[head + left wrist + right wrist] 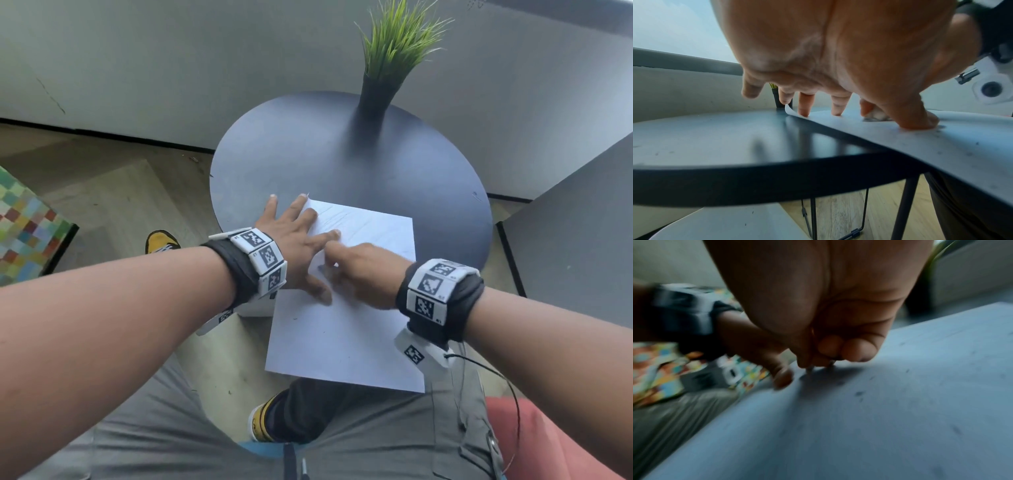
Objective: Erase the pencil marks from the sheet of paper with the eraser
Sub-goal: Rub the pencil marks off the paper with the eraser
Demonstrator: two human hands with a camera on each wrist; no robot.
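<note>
Pressing flat on the sheet of paper [342, 335], the left hand [294, 246] has its fingers spread and straight; the thumb and two fingertips bear on the paper in the left wrist view, while the outer fingers reach past the sheet's far left corner onto the tabletop [308, 144]. That far corner of the sheet curls slightly upward beside the fingers. The sheet lies on the near part of the round dark tabletop, and its near edge overhangs the rim above the person's lap.

The right hand [363, 274] is curled, fingertips bunched together and pointing down onto the sheet just beside the left thumb. A small pale object, seen in the left wrist view between the right fingertips and the paper, is the eraser [876, 114]; it touches the sheet. In the right wrist view, which is blurred, only a small tip shows below the pinching fingers. The two hands are close together, nearly touching.

Faint pencil marks [346, 222] run as lines across the far part of the sheet, beyond both hands. Dark specks are scattered on the near part of the paper.

A dark vase of green grass [380, 92] stands upright at the far side of the tabletop, well apart from the sheet. Both wrists carry bands with black-and-white coded tags.
</note>
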